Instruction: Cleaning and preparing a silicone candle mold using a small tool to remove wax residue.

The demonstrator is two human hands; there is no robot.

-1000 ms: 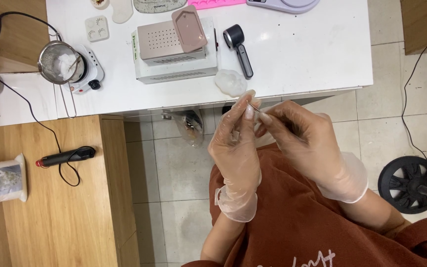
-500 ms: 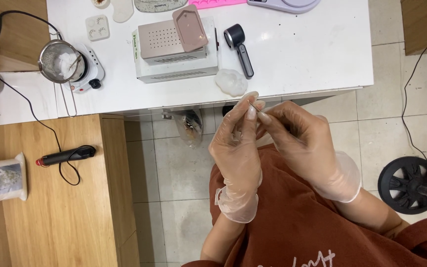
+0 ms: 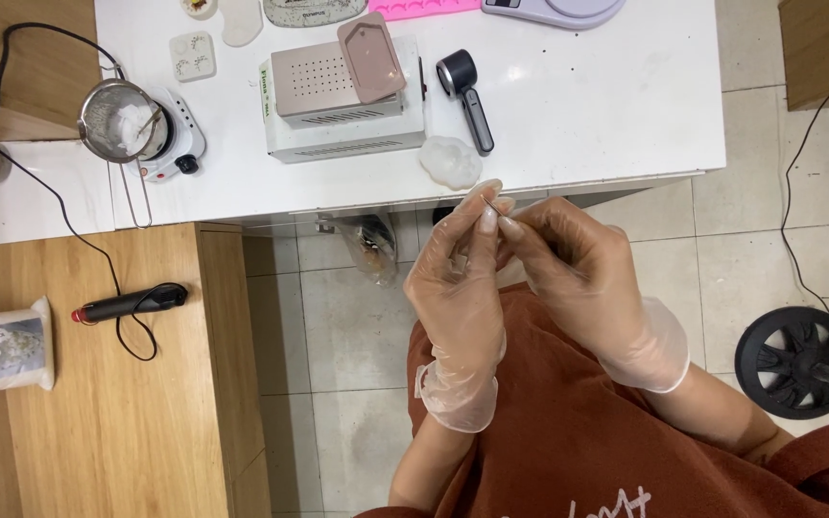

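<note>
Just below the near edge of the white tabletop (image 3: 578, 105), both gloved hands meet over the person's lap. The left hand (image 3: 461, 288) has thumb and fingertips pinched together on a thin dark wire-like piece (image 3: 493, 205); the right hand (image 3: 578, 273) closes its fingertips on the same piece from the other side, so the two hands touch at the tips — the piece is too small to identify further. On the tabletop, just beyond the hands, lies a translucent cloud-shaped cast (image 3: 451, 161), beside a black-handled loupe (image 3: 467, 96). Further left stands a white box-shaped device (image 3: 343, 110) with a pinkish tag-shaped mould (image 3: 372, 58) on top, then a metal strainer (image 3: 117, 120) resting on a small hot plate (image 3: 179, 144). On the wooden side bench (image 3: 98, 403) — a black corded tool (image 3: 131, 304).
</note>
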